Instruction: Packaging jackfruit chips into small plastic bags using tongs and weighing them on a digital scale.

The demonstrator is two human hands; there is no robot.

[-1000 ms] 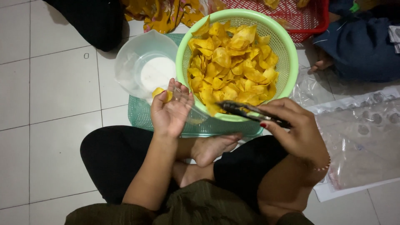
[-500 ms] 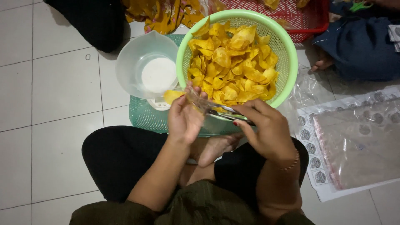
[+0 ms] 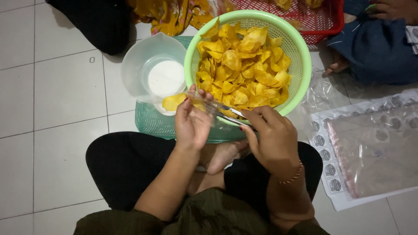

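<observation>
With the left hand pinching open a small clear plastic bag (a yellow chip sits just left), the right hand, closed on metal tongs, should feed chips from the green round plastic basket squarely into the bag's mouth.

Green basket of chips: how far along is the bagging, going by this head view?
Early. Done: nothing finished shows; no filled bag is visible. In hand: the left hand holds a small clear bag open with a chip at it, while the right hand works metal tongs toward it. Left: the green basket is heaped, and empty clear bags lie on the floor.
</observation>
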